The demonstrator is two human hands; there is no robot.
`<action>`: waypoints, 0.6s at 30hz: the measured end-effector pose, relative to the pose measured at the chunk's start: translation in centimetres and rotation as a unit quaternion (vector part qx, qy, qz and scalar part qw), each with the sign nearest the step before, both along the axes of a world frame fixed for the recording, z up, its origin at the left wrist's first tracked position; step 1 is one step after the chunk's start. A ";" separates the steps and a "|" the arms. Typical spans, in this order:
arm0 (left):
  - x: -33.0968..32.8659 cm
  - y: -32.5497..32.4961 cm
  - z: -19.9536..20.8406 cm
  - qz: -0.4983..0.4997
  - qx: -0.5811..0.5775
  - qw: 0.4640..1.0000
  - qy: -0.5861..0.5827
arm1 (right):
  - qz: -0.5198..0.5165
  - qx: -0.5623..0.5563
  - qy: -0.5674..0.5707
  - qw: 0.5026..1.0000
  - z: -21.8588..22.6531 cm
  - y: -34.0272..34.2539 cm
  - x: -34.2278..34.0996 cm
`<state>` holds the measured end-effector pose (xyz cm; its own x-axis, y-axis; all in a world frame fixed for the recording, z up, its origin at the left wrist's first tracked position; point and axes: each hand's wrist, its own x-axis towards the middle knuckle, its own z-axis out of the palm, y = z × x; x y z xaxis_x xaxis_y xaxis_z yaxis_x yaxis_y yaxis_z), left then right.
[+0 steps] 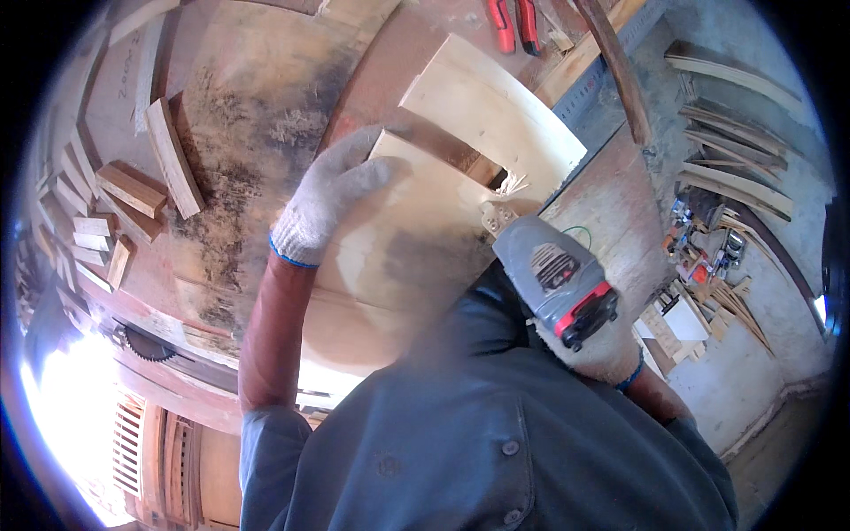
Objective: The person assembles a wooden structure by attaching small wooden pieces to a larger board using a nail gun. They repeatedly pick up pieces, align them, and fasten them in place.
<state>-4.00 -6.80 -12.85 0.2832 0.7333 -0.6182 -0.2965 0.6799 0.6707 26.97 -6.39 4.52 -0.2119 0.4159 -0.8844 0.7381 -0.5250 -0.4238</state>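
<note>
A pale plywood board (407, 190) lies on the bench in front of me. My left hand (332, 190), in a white knit glove with a blue cuff, grips its far left edge, thumb on top. My right hand (598, 354), also gloved, is closed around a grey power tool (551, 270) with red trim; the tool's body hides most of those fingers. Its metal front end rests at the board's right side, beside curled wood splinters (512, 183). A second plywood piece (496, 97) lies just beyond, with a dark gap between the two.
Wood offcuts (133, 190) and slats (174, 157) are scattered on the left of the stained bench. Red-handled pliers (513, 25) lie at the far side. A circular saw blade (146, 343) shows at lower left. Curved wood strips (735, 75) and scraps lie on the right-hand floor.
</note>
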 end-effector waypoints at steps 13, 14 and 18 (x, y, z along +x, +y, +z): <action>0.1 0.0 -0.2 0.010 -0.009 1.000 -0.004 | 0.150 0.122 0.007 0.981 -0.4 -0.6 -0.6; 0.0 0.0 -0.2 0.003 -0.013 1.000 0.013 | 0.150 0.136 0.009 0.979 -0.4 -0.5 -0.8; -0.2 -0.4 -1.1 -0.014 -0.008 0.999 0.040 | 0.118 0.117 0.004 0.986 -0.3 -0.1 -1.4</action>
<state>-4.22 -7.24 -13.98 0.2519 0.7158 -0.6513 -0.2226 0.6978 0.6808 25.53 -6.45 4.24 -0.3343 0.5472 -0.7674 0.8239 -0.2257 -0.5199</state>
